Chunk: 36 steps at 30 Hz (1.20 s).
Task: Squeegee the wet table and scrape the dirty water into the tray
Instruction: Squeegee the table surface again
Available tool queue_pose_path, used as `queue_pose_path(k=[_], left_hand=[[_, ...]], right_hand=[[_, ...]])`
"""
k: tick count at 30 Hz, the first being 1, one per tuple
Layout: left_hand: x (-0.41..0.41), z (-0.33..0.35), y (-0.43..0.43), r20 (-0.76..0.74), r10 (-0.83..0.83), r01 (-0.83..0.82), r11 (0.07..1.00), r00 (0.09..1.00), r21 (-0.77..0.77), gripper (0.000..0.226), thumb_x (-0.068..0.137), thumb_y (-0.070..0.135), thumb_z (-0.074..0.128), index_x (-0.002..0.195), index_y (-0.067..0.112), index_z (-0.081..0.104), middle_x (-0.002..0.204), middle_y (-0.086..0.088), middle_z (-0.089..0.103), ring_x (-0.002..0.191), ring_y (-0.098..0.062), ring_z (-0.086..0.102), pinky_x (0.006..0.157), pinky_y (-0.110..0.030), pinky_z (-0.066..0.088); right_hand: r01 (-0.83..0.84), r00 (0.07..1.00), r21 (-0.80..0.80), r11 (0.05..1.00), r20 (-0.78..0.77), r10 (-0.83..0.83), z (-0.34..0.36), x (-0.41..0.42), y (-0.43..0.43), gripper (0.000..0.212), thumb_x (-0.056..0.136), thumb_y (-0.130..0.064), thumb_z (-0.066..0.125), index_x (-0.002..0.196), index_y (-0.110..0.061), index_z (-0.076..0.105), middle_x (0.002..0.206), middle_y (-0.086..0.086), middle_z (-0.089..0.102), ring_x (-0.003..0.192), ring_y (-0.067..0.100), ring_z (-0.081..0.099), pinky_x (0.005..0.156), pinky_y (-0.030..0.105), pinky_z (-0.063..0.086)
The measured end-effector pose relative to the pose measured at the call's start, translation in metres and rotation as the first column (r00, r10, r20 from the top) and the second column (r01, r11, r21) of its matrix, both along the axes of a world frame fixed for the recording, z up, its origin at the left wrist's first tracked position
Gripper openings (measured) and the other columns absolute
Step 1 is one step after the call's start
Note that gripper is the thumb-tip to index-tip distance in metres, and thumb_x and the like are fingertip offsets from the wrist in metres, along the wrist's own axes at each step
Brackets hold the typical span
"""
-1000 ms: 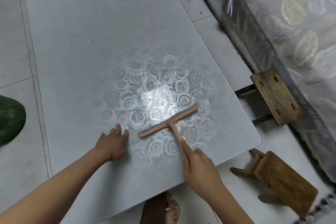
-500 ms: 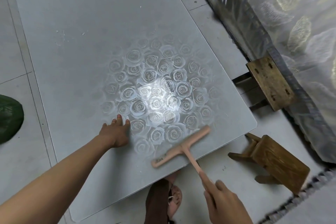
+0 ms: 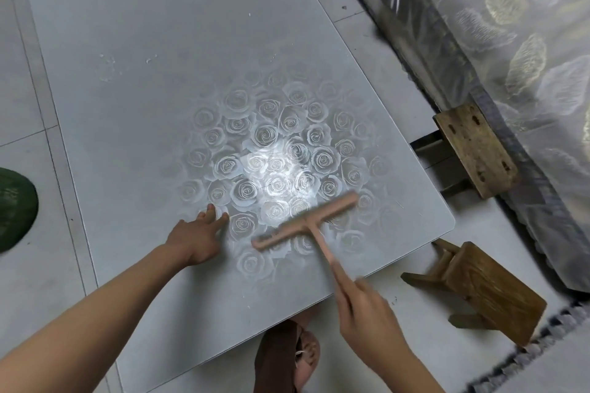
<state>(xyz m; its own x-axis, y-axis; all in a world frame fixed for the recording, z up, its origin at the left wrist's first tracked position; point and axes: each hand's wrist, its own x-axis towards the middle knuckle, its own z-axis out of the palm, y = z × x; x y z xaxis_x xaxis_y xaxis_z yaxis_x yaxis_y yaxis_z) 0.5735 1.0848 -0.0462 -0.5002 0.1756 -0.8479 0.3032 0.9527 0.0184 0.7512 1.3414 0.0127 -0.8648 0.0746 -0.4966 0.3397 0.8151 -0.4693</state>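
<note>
Pink squeegee [image 3: 306, 222] is out on the grey, rose-patterned worktop [image 3: 143, 73], blade slanting across the shiny patch just ahead of the right hand [image 3: 367, 322]. That hand is wrapped round the end of the handle, at the worktop's near edge. The left hand [image 3: 198, 236] lies flat, fingers straight and spread, just beside the blade's left end and apart from it. Right of the right hand, a low wooden stool [image 3: 491, 293] stands on the floor. Far left of the left hand, a dark green rounded thing [image 3: 16, 207].
</note>
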Motion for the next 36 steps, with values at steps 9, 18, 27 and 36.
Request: queue_pose_path(k=[9,18,27,36], left_hand=[[-0.008,-0.003,-0.011,0.025,-0.064,0.064,0.998,0.998,0.013,0.064,0.096,0.020,0.025,0.152,0.032,-0.001,0.161,-0.003,-0.010,0.149,-0.016,0.004,0.118,-0.041,0.006],[-0.019,-0.008,-0.019,-0.036,-0.093,0.096,0.992,0.995,0.081,0.066,0.090,0.017,0.031,0.151,0.035,0.015,0.161,-0.004,0.005,0.143,-0.018,0.027,0.117,-0.038,0.014],[-0.037,0.000,-0.036,-0.208,0.348,-0.252,0.890,0.914,0.379,0.052,0.090,0.042,0.022,0.131,0.030,0.052,0.133,0.005,0.055,0.118,-0.020,0.053,0.092,-0.032,0.045],[-0.077,-0.014,-0.056,-0.315,0.337,-0.341,0.939,0.887,0.045,0.097,0.085,0.064,0.048,0.149,0.006,0.004,0.158,-0.017,-0.010,0.147,-0.031,-0.004,0.116,-0.046,0.016]], right_hand=[[-0.124,0.991,-0.012,0.992,-0.047,0.123,-0.004,-0.151,-0.025,0.058,0.097,-0.019,0.039,0.148,-0.040,0.021,0.088,0.009,0.057,0.081,0.030,0.054,0.067,0.036,0.042],[-0.098,0.994,-0.037,0.995,-0.043,0.096,-0.007,-0.140,-0.033,0.057,0.101,-0.023,0.033,0.151,-0.039,0.010,0.086,0.007,0.049,0.080,0.027,0.052,0.070,0.034,0.042],[-0.187,0.982,-0.001,0.982,-0.031,0.187,0.012,-0.164,-0.005,0.056,0.098,-0.026,0.039,0.148,-0.045,0.022,0.081,0.002,0.055,0.084,0.025,0.058,0.070,0.033,0.042],[-0.184,0.983,-0.081,0.980,-0.032,0.182,-0.013,-0.252,-0.039,0.052,0.100,-0.024,0.036,0.148,-0.038,0.024,0.089,0.010,0.059,0.088,0.028,0.058,0.072,0.033,0.042]])
